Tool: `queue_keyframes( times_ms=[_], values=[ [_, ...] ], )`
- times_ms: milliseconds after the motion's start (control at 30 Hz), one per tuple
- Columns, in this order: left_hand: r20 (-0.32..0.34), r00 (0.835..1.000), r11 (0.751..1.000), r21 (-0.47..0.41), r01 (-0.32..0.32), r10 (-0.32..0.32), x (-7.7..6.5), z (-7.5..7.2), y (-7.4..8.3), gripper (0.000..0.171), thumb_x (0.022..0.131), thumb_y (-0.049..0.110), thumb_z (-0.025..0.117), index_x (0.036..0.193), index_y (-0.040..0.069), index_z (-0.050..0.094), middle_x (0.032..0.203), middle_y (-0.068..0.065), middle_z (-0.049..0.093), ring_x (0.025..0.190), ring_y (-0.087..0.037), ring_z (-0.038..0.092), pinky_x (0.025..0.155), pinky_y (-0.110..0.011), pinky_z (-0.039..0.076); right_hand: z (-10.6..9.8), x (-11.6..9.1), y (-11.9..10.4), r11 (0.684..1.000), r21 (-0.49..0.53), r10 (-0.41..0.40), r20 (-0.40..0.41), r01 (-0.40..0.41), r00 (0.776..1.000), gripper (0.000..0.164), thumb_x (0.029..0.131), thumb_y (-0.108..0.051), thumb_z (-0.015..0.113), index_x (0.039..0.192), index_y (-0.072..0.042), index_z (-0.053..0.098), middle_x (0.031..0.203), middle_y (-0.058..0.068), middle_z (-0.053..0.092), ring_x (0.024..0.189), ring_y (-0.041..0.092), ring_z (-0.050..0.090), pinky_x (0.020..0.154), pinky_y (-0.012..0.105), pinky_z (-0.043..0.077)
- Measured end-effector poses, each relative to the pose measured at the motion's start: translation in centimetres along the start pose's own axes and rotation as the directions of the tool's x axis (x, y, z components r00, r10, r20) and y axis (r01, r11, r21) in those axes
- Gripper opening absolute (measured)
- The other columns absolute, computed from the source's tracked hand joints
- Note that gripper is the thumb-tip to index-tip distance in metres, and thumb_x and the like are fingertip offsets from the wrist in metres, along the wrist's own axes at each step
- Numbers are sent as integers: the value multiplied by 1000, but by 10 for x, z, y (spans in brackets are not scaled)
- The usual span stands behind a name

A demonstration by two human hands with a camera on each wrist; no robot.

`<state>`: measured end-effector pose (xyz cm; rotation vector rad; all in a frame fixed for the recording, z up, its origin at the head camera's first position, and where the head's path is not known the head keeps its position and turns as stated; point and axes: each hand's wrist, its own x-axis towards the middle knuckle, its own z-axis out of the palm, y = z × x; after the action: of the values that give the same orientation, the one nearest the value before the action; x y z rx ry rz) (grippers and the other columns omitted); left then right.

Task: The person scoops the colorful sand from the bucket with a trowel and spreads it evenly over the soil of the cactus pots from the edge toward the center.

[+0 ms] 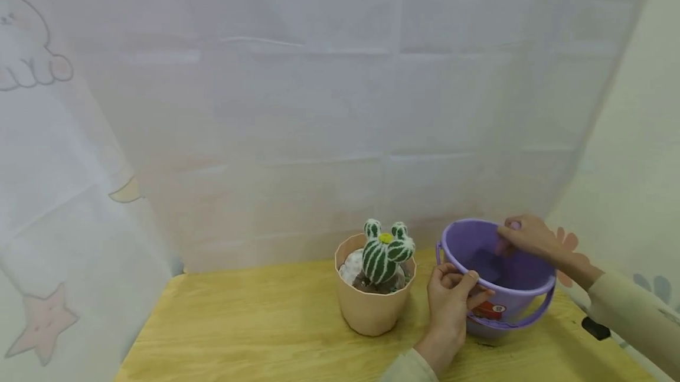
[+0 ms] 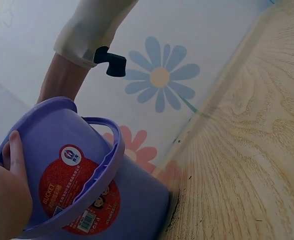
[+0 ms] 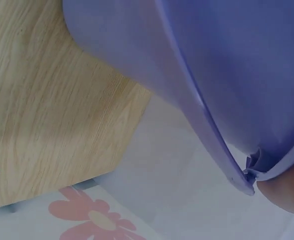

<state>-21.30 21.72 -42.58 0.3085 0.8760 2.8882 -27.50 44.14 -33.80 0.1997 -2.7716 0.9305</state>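
A purple plastic bucket with a red label stands at the right of the wooden table. Its carrying handle hangs down across the front. My left hand pinches the near left rim, with the thumb on the edge. At the far right, my right hand grips the rim, its fingers reaching down inside. In the right wrist view only part of the right hand shows, against the rim beside a handle joint. The bucket's floor is mostly hidden.
Left of the bucket stands a peach pot with a green-and-white knitted cactus. Both sit on the wooden table, whose back edge meets pale printed sheets. A black device is on the right sleeve.
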Motion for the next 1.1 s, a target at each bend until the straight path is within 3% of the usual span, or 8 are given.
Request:
queue_keyframes(
  times_ms=[133, 267, 400, 533, 633, 833, 967, 1100],
  values=[
    [1, 1000, 1000, -5, 4, -4, 1, -1, -2, 37, 86, 0, 79, 109, -5, 51, 86, -13, 62, 72, -29, 71, 66, -49, 62, -6, -9, -1, 988, 152, 5, 91, -18, 996, 26, 103, -12, 53, 84, 2, 65, 77, 12, 74, 72, 30, 74, 67, 33, 61],
    [-4, 1000, 1000, -9, 18, -18, 1, -4, -2, 39, 86, 0, 80, 111, -6, 51, 88, -14, 63, 73, -30, 71, 67, -49, 62, -21, -19, -13, 979, 203, -42, 162, 8, 986, 24, 106, -11, 52, 92, 3, 67, 85, 15, 75, 78, 33, 74, 71, 37, 61],
    [-5, 1000, 1000, -9, 28, -28, 0, -3, -3, 39, 87, 2, 80, 112, -6, 51, 88, -14, 62, 74, -31, 71, 67, -49, 62, -41, -33, -38, 993, 60, -103, 110, 97, 989, 19, 104, -14, 59, 93, -5, 71, 83, 3, 76, 74, 26, 73, 70, 33, 60],
    [-3, 1000, 1000, -5, 28, -28, 0, -2, -3, 37, 88, 1, 78, 112, -6, 51, 87, -12, 61, 74, -30, 71, 68, -49, 62, -50, -45, -66, 978, -107, -179, 32, 181, 983, 17, 100, -13, 64, 85, -15, 71, 74, -9, 74, 66, 17, 71, 62, 26, 53],
    [1, 1000, 1000, -6, 29, -29, 2, -2, -1, 36, 89, -1, 76, 112, -6, 49, 86, -11, 60, 73, -28, 70, 68, -48, 62, -45, -49, -78, 971, -89, -218, 75, 224, 973, 20, 99, -9, 65, 80, -16, 67, 74, -11, 73, 65, 16, 71, 62, 27, 52],
    [13, 999, 999, -23, 41, -41, 3, -3, 0, 34, 89, -2, 75, 112, -6, 49, 87, -12, 61, 74, -27, 70, 70, -48, 62, -12, -48, -74, 920, -80, -373, 119, 384, 920, 19, 96, -3, 67, 83, -17, 66, 76, -16, 71, 63, 7, 67, 58, 28, 52],
    [15, 999, 999, -19, 48, -47, 2, -3, 0, 34, 89, -2, 75, 112, -6, 49, 88, -12, 61, 75, -27, 71, 71, -48, 62, 7, -47, -62, 862, -71, -501, 38, 502, 865, 24, 89, 7, 70, 83, -16, 65, 74, -11, 71, 59, 4, 64, 48, 22, 52],
    [21, 999, 999, -12, 48, -48, 5, -1, 0, 41, 88, 1, 77, 115, -8, 48, 88, -12, 60, 76, -28, 70, 70, -47, 62, 8, -39, -47, 811, -94, -584, -72, 578, 808, 32, 82, 17, 70, 81, -14, 62, 70, -6, 70, 57, 6, 66, 49, 18, 52]
  ],
)
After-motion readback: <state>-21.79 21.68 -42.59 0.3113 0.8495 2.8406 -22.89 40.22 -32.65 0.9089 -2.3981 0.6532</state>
